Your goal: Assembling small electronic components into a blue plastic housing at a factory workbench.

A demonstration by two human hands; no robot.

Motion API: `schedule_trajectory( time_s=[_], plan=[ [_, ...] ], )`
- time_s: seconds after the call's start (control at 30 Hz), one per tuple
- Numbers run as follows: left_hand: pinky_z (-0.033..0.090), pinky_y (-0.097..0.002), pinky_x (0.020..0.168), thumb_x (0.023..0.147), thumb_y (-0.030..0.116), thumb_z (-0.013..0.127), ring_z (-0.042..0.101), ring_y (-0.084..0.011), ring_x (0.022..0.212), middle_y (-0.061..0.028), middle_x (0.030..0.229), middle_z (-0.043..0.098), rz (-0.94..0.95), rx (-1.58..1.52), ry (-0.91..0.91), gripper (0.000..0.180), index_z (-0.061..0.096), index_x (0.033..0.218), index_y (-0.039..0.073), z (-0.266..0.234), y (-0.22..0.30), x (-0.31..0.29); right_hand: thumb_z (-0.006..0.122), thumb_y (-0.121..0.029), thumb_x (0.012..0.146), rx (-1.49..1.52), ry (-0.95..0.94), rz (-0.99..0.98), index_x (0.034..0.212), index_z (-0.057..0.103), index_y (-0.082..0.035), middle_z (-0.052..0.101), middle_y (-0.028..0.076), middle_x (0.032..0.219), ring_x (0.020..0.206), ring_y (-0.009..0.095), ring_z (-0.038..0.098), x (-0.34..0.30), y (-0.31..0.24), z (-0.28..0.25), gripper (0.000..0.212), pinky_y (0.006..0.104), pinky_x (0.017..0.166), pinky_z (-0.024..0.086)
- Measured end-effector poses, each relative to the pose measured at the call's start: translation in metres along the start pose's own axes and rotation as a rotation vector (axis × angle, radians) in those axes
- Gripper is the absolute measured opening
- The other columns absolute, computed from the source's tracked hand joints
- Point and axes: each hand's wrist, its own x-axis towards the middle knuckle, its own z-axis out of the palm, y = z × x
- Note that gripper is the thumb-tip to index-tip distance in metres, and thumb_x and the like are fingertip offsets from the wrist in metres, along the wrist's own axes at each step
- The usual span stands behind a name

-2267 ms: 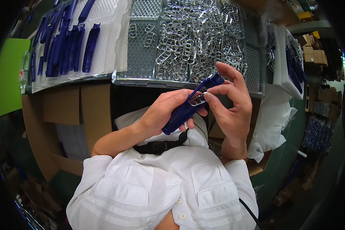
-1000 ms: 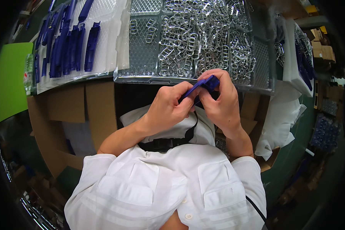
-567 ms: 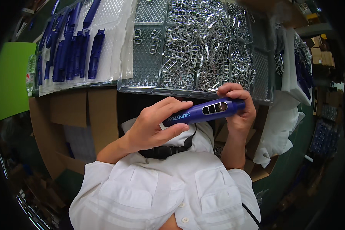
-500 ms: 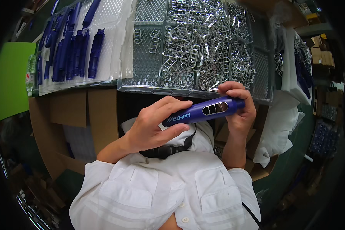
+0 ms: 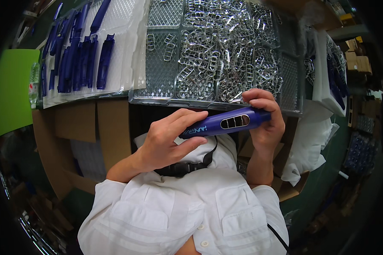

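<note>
Both hands grip a dark blue, tube-shaped plastic housing in front of my chest, tilted up slightly to the right. Light lettering marks its left part. Near the right end, a silver oval metal frame with crossbars sits in the housing's side. My left hand is closed round the left end, thumb below and fingers above. At the other end, my right hand wraps the narrower tip, its index finger and thumb partly hidden. Just beyond lies a heap of similar silver frames in a clear compartmented tray.
Several blue plastic shells lie on a sheet-covered tray at the far left, beside a clear bottle and a green board. Open cardboard boxes stand below the trays. White plastic wrapping hangs at the right.
The housing has shifted slightly left and down and rolled a little about its length. Both hands keep their hold on it.
</note>
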Motion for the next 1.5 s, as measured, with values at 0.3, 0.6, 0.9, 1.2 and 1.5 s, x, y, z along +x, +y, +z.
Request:
schedule_trajectory(
  time_s=[0.3, 0.6, 0.9, 1.2, 1.5],
  plan=[
    [0.056, -0.0329, 0.081, 0.082, 0.007, 0.085, 0.071, -0.0270, 0.094, -0.0184, 0.110, 0.071, 0.059, 0.090, -0.047, 0.055, 0.064, 0.132, -0.004, -0.010, 0.005, 0.030, 0.066, 0.019, 0.077, -0.053, 0.088, 0.091, 0.129, 0.061, 0.004, 0.067, 0.018, 0.125, 0.108, 0.023, 0.067, 0.002, 0.005, -0.013, 0.055, 0.0319, 0.096, 0.053],
    [0.058, -0.0344, 0.079, 0.087, 0.009, 0.081, 0.071, -0.0284, 0.094, -0.0188, 0.111, 0.070, 0.122, 0.180, -0.019, 0.050, 0.063, 0.132, -0.002, -0.026, 0.004, 0.075, 0.070, 0.010, 0.087, -0.027, 0.214, 0.273, 0.130, 0.062, 0.007, 0.065, 0.017, 0.127, 0.108, 0.022, 0.066, -0.015, 0.013, -0.038, 0.044, 0.0330, 0.097, 0.053],
    [0.056, -0.0305, 0.091, 0.102, 0.035, 0.069, 0.070, -0.0171, 0.102, -0.0156, 0.106, 0.074, -0.025, 0.646, 0.486, 0.051, 0.063, 0.139, 0.000, -0.197, -0.101, 0.318, 0.065, 0.010, 0.091, -0.043, 0.203, 0.263, 0.121, 0.065, 0.004, 0.065, 0.016, 0.127, 0.102, 0.020, 0.067, -0.019, 0.015, -0.053, 0.032, 0.0309, 0.094, 0.054],
    [0.046, -0.0317, 0.108, 0.102, 0.008, 0.062, 0.063, -0.0192, 0.121, -0.0137, 0.134, 0.066, 0.368, 0.051, 0.965, 0.033, 0.062, 0.133, -0.001, -0.180, -0.029, 0.154, 0.063, 0.012, 0.091, -0.233, 0.288, 0.287, 0.118, 0.067, 0.004, 0.068, 0.014, 0.122, 0.101, 0.018, 0.067, -0.014, 0.014, -0.043, 0.028, 0.0292, 0.090, 0.054],
    [0.048, -0.0278, 0.093, 0.103, 0.003, 0.054, 0.061, -0.0130, 0.107, -0.0051, 0.125, 0.066, -0.379, 0.100, 1.654, 0.026, 0.063, 0.127, 0.003, -0.157, -0.135, -0.233, 0.076, -0.003, 0.087, -0.985, -0.207, -0.077, 0.113, 0.072, -0.005, 0.071, 0.010, 0.114, 0.097, 0.030, 0.068, 0.048, 0.024, -0.008, 0.026, 0.0392, 0.084, 0.056]
  ],
)
